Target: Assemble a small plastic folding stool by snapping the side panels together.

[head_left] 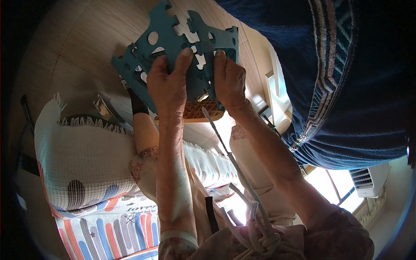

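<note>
Nearest is a pale cord (264,242), tied in a knot at the person's waist, with loose ends sticking up. Two bare arms (175,173) reach out past light pants (253,164).

Farther on, both hands hold a blue-green plastic frame (172,43). It has round holes and bumpy, notched edges. The left hand (168,89) has its grip pinching the frame, with the thumb lying on top. The right hand (229,82) has its grip pinching the frame too, on the right side, with its thumb pointing up. Some of the fingers are hidden. The frame is up in front of the person, over the wood floor (78,52).

Below the frame, between the wrists, an orange-brown grid (199,113) shows. It is hard to tell if the two are joined.

To the left is a white waffle cloth (91,151) with fringe and colored stripes. To the right hangs a big dark blue cloth (377,86) with a patterned band. Past it are a bright window (336,186) and a white box with dark slats (367,180).
</note>
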`<action>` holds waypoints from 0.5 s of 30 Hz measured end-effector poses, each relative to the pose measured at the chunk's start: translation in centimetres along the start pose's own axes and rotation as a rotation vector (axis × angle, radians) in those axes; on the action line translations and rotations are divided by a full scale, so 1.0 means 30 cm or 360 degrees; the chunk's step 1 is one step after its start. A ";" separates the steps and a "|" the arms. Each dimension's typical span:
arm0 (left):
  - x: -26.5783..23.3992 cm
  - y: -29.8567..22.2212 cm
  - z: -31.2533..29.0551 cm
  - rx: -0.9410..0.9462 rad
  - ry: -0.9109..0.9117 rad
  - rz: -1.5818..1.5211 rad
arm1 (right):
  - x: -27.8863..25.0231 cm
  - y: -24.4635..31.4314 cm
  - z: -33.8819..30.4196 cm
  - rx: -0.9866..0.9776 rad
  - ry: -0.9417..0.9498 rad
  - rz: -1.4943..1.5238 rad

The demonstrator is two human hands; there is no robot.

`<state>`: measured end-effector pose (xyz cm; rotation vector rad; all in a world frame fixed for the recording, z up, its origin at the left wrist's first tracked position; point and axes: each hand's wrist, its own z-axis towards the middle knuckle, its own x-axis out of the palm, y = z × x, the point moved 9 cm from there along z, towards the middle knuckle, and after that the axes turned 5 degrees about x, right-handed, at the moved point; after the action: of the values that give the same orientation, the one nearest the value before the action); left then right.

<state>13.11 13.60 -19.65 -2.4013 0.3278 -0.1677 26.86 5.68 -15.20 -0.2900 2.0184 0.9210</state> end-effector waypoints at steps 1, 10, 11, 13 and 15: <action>0.002 -0.002 -0.002 0.0001 -0.0001 0.0001 | 0.000 -0.001 0.000 0.0000 0.0000 0.0001; -0.005 -0.001 -0.003 -0.0049 -0.0020 -0.0164 | 0.024 0.019 0.001 -0.0059 0.0147 -0.0075; -0.003 0.000 -0.003 -0.0036 -0.0015 -0.0180 | 0.024 0.026 -0.002 -0.0115 0.0140 -0.0127; 0.001 -0.003 -0.003 -0.0022 -0.0007 -0.0199 | 0.026 0.025 -0.007 -0.0170 0.0130 -0.0182; 0.005 -0.006 -0.005 -0.0018 -0.0003 -0.0140 | 0.009 0.032 -0.015 -0.0297 0.0014 -0.0256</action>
<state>13.26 13.60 -19.41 -2.4284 0.2227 -0.2043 25.92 6.07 -14.79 -0.5519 1.8886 1.0082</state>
